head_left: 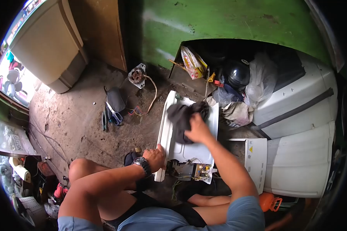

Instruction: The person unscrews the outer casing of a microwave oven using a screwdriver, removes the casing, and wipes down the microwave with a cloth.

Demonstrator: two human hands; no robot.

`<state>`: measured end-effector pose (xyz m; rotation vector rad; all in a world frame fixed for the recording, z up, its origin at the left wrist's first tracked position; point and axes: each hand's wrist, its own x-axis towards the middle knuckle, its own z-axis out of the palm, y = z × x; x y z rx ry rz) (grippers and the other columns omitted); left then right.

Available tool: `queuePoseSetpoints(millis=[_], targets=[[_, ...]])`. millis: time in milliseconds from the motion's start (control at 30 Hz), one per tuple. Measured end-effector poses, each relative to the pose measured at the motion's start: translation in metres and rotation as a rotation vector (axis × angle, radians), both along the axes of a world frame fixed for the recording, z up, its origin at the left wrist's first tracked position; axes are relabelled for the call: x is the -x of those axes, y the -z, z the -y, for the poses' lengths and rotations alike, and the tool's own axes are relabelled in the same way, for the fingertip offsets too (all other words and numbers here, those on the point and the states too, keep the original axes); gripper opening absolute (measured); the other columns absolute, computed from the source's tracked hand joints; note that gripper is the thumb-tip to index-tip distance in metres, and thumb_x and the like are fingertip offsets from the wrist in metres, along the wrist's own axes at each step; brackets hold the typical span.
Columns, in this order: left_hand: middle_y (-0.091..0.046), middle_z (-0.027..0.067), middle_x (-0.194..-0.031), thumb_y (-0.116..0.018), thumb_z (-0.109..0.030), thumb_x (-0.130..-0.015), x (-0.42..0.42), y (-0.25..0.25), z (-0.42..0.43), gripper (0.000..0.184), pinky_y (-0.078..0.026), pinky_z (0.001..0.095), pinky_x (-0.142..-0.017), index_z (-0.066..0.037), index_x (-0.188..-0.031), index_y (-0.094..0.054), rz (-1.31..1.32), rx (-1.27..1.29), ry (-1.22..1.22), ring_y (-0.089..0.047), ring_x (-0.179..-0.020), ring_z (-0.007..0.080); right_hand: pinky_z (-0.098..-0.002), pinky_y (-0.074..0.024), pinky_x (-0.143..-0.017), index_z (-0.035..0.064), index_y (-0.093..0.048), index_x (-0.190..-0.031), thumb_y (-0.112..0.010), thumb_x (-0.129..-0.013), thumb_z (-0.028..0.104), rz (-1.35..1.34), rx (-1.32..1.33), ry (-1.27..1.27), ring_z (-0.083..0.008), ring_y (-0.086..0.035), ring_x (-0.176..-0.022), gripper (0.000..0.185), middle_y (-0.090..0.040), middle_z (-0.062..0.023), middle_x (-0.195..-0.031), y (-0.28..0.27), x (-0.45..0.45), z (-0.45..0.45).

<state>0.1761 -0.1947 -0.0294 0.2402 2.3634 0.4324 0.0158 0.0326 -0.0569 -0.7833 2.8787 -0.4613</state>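
Note:
A white appliance panel (192, 152) with a raised edge stands between my legs, with a circuit board (201, 171) and loose wires at its near end. My left hand (154, 158), a watch on its wrist, is closed around the panel's left edge near the bottom. In my right hand (198, 129) is a bunched dark cloth (179, 117), pressed against the panel's upper face. The cloth covers part of that face, and some of my right fingers are hidden in it.
On the floor to the left lie scissors (114, 114), a dark pouch (115, 98) and a motor (137, 76) with a cable. White appliance casings (297, 158) stand at the right, near a black helmet (236, 73) and plastic bags (260, 82). A green wall (235, 23) rises behind.

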Motion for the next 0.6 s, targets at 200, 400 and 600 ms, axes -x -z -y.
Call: queuePoseSetpoints(millis=[200,400,600], targets=[[-0.066,0.0293,-0.119,-0.081,-0.055,-0.078,0.001,0.002,-0.002,0.121,-0.054,0.0458,-0.093,0.022,-0.148,-0.018,0.017,0.03,0.038,-0.068,-0.113,0.0367,-0.0528,-0.0524,-0.091,0.017,-0.06,-0.124,-0.066,-0.083,0.015,-0.167,0.101,0.689,-0.0437,-0.063,-0.112,0.042,-0.061,-0.0208,-0.126,0.004,0.115,0.007],[-0.071,0.0256,-0.11,-0.075,-0.053,-0.083,0.004,0.019,0.03,0.097,-0.055,0.048,-0.085,0.005,-0.149,-0.034,0.011,-0.086,0.03,-0.07,-0.103,0.041,-0.0491,-0.05,-0.097,0.0033,-0.053,-0.134,-0.079,-0.079,0.028,-0.221,0.413,0.51,-0.046,-0.059,-0.118,0.066,-0.061,-0.0285,-0.129,-0.082,0.092,0.039],[-0.076,0.014,-0.098,-0.078,-0.046,-0.08,0.018,0.035,0.084,0.041,-0.057,0.045,-0.081,-0.011,-0.101,-0.077,-0.004,0.036,0.211,-0.072,-0.098,0.0337,-0.0466,-0.0558,-0.087,0.0021,-0.063,-0.11,-0.074,-0.066,0.008,-0.034,0.313,-0.198,-0.0375,-0.065,-0.104,0.046,-0.051,-0.0223,-0.123,-0.085,-0.124,0.055]])
